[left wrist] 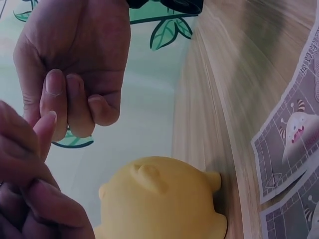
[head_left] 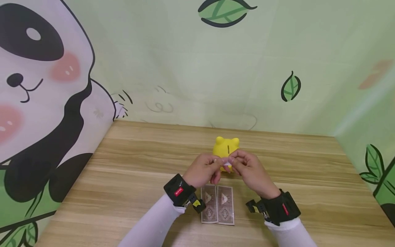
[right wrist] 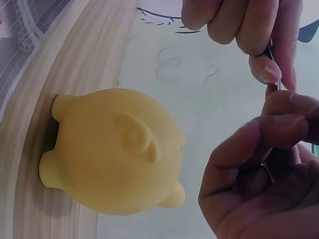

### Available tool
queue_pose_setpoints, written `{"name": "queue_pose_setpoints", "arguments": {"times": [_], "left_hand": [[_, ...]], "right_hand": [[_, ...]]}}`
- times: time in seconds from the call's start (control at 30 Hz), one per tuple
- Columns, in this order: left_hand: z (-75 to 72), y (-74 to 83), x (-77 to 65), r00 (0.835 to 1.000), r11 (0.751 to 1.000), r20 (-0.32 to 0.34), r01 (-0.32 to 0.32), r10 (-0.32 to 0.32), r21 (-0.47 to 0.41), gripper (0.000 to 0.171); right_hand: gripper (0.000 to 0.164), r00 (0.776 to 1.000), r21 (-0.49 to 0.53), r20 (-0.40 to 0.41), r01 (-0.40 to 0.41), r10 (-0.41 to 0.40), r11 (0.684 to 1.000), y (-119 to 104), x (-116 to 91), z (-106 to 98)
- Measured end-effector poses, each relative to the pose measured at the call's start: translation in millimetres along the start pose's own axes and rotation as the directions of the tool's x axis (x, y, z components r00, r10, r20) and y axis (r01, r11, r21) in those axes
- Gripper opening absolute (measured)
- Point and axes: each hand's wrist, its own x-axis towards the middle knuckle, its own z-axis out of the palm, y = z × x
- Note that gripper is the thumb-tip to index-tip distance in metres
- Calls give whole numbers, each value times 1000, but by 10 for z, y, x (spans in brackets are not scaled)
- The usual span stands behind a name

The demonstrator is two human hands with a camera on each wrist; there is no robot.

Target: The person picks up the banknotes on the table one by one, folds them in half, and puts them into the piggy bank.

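My left hand (head_left: pixel 202 171) and right hand (head_left: pixel 251 171) meet fingertip to fingertip in the head view. Between them they pinch a small, thin, pale folded paper (head_left: pixel 227 163), mostly hidden by the fingers; only its narrow edge shows in the right wrist view. Just beyond and beneath the hands stands a yellow piggy bank (head_left: pixel 219 149), upright, the dark slot in its top facing up. Its round body and curly tail fill much of the right wrist view. Nearer to me, two printed paper notes (head_left: pixel 208 210) lie side by side on the table.
The wood-grain table (head_left: pixel 139 164) runs back to a pale green backdrop (head_left: pixel 172 68) with painted leaves. A large painted panda (head_left: pixel 89 113) covers the left side. Black camera straps (head_left: pixel 279 207) sit on both wrists, near the notes.
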Motion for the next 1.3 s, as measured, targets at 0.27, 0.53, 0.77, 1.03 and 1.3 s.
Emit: {"name": "queue_pose_setpoints", "arguments": {"times": [0.27, 0.53, 0.77, 1.03, 1.3], "left_hand": [[-5, 11, -4, 998, 1000, -54, 18, -18, -7, 50], [-11, 20, -11, 990, 999, -139, 12, -5, 48, 48], [-23, 11, -4, 984, 999, -178, 31, -28, 14, 50], [0, -23, 31, 993, 999, -116, -34, 34, 1, 38], [25, -24, 25, 990, 997, -123, -74, 76, 21, 22]], "right_hand": [[20, 998, 11, -59, -27, 28, 1000, -26, -9, 2], [24, 998, 47, -55, -23, 26, 999, -24, 3, 8], [22, 993, 58, -100, -53, 59, 997, -36, 0, 20], [18, 994, 40, -105, -28, 32, 999, -36, -14, 11], [16, 996, -18, -82, -36, 34, 999, -6, -3, 34]]}}
